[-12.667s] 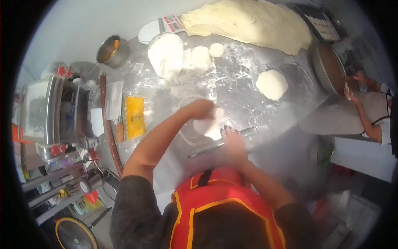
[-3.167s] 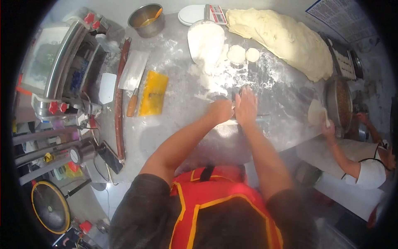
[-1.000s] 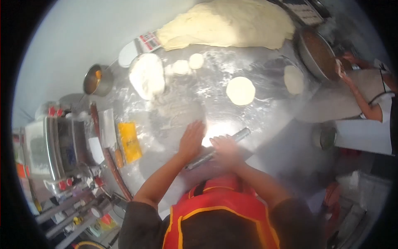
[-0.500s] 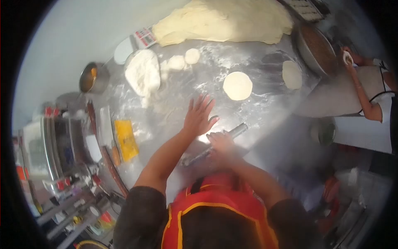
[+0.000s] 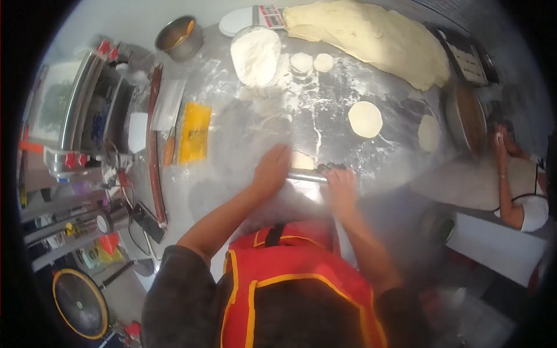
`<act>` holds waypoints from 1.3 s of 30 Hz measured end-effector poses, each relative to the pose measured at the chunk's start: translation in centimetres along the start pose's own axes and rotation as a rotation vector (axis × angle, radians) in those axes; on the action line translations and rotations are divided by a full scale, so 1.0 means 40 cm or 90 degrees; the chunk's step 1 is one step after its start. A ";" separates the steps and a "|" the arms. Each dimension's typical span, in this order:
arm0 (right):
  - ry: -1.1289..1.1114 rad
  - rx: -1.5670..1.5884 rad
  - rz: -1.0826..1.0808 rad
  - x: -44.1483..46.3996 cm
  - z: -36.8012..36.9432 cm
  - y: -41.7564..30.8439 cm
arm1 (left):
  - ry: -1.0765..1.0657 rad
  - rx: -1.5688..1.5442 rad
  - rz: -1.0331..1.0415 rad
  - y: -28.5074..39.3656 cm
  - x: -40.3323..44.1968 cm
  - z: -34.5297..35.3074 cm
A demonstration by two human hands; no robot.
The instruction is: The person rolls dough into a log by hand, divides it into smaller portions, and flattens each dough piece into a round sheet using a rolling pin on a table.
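A metal rolling pin (image 5: 307,176) lies sideways close to the front of the floured worktop. My left hand (image 5: 272,168) is closed at its left end, with the fingers partly blurred. Around the right end, the fingers of my right hand (image 5: 341,187) are wrapped. Just beyond the pin shows a small piece of dough (image 5: 302,160), its near side hidden by the pin. A flat dough round (image 5: 365,119) lies farther out to the right, and another dough round (image 5: 429,133) lies past it. Two smaller dough pieces (image 5: 324,62) sit beside the bowl of flour (image 5: 256,57).
A large dough sheet (image 5: 365,37) covers the back. A scale (image 5: 237,22) and a metal pot (image 5: 179,38) stand back left. On the left are a yellow packet (image 5: 195,132) and a long wooden rod (image 5: 154,145). A co-worker's hands (image 5: 502,136) are at right, near a large pan (image 5: 469,116).
My left hand, spread in the air before, has come down onto the rolling pin's left end. The pin has turned from slanted to nearly level. The camera view has shifted.
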State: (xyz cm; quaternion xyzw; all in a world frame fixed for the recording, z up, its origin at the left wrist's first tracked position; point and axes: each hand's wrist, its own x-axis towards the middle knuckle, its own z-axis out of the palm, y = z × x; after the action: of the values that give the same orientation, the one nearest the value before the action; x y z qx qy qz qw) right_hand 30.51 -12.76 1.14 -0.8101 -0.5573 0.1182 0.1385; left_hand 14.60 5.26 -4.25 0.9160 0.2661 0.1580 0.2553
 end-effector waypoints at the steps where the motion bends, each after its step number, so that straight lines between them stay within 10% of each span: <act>1: 0.016 -0.008 0.024 -0.004 0.018 -0.010 | -0.022 0.048 -0.011 0.004 -0.032 -0.012; 18: 0.144 -0.201 0.185 0.434 0.037 0.119 | 0.127 0.177 0.110 -0.085 0.435 -0.027; 30: 0.010 -0.052 0.062 0.030 0.099 -0.055 | -0.022 0.038 0.029 -0.023 -0.087 -0.035; 39: 0.043 0.053 -0.106 0.095 0.068 0.056 | -0.058 -0.026 -0.039 -0.010 0.214 0.002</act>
State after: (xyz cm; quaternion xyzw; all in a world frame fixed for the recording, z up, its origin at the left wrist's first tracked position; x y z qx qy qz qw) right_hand 32.86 -9.71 -2.34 -0.7581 -0.6122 0.1020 0.2004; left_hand 21.38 10.38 -3.21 0.9082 0.2792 0.1135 0.2905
